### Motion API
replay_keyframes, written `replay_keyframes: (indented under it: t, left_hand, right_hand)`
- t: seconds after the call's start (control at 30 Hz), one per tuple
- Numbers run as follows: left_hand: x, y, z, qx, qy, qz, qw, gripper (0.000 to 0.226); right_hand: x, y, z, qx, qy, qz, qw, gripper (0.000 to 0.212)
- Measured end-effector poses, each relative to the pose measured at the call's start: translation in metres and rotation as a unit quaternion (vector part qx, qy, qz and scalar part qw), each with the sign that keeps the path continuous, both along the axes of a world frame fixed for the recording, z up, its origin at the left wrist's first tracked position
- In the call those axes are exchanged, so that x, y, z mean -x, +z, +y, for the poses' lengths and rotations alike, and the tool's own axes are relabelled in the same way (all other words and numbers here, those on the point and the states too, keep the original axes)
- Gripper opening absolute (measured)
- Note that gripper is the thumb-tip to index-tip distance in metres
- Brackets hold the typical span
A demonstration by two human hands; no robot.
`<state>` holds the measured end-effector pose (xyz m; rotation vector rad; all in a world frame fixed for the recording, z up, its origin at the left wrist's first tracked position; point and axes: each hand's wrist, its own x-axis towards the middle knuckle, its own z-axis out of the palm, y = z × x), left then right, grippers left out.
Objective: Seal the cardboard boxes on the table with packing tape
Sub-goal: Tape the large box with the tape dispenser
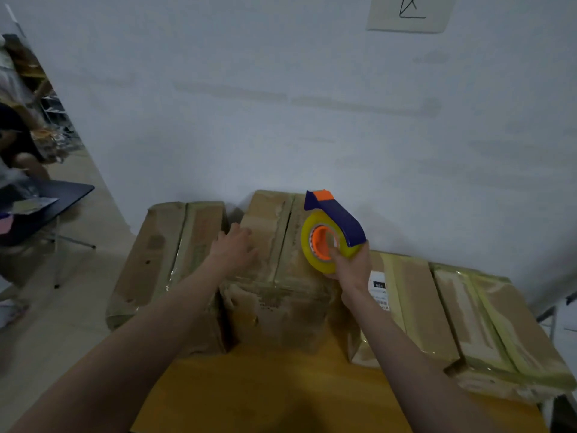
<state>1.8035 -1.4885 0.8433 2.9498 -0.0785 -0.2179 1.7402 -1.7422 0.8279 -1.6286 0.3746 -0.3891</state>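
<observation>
Right hand (351, 267) grips tape dispenser (332, 232), fingers curled round yellowish roll and orange core; dispenser sits over top of middle box (274, 276), right of its open centre seam. Left hand (234, 246) lies flat on same box top, left of seam, fingers straight, holding nothing. Left box (159, 260) and right boxes (462, 314) stand alongside on orange table (274, 392), against wall (281, 120).

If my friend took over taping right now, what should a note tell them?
Left hand rests flat on the middle box, fingers straight.
Right hand grips the tape dispenser, held over that box.
The middle box's top seam is open and untaped.
The two right boxes already carry tape strips; the left box seems taped too.
Left to do: tape the middle box's seam.
</observation>
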Motion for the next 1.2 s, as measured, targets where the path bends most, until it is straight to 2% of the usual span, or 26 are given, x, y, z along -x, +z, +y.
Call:
replay_keyframes:
  t: [0.1, 0.2, 0.27, 0.4, 0.67, 0.83, 1.03, 1.13, 1.2]
  left_hand:
    - [-0.018, -0.009, 0.018, 0.041, -0.015, 0.022, 0.999, 0.057]
    - [-0.031, -0.019, 0.026, 0.087, -0.035, 0.035, 0.995, 0.057]
    - [-0.034, -0.024, 0.025, 0.108, -0.042, 0.032, 0.993, 0.058]
    - [-0.035, -0.027, 0.026, 0.12, -0.044, 0.014, 0.992, 0.059]
    - [0.0, -0.025, 0.038, 0.14, -0.059, -0.002, 0.988, 0.051]
    - [0.063, -0.027, 0.043, 0.199, -0.06, -0.008, 0.978, 0.042]
    - [0.124, -0.031, 0.045, 0.265, -0.114, -0.009, 0.957, 0.022]
    - [0.122, -0.024, 0.052, 0.287, -0.135, 0.003, 0.948, 0.008]
    - [0.1, -0.015, 0.056, 0.256, -0.157, 0.001, 0.954, 0.008]
  right_hand:
    - [-0.001, 0.002, 0.018, 0.016, -0.04, -0.001, 0.999, 0.061]
    - [0.0, 0.0, 0.027, 0.042, -0.06, 0.003, 0.997, 0.068]
    - [0.001, -0.004, 0.03, 0.027, -0.07, 0.009, 0.997, 0.071]
    - [0.006, -0.004, 0.034, 0.003, -0.065, 0.014, 0.998, 0.073]
    - [0.03, 0.01, 0.04, 0.081, -0.039, 0.015, 0.996, 0.065]
    - [0.081, 0.017, 0.031, 0.068, -0.056, 0.022, 0.996, 0.065]
    - [0.13, 0.005, 0.007, 0.071, -0.074, 0.029, 0.994, 0.063]
    - [0.141, 0.005, 0.003, 0.079, -0.073, 0.032, 0.994, 0.063]
    - [0.144, 0.006, 0.005, 0.09, -0.071, 0.032, 0.993, 0.06]
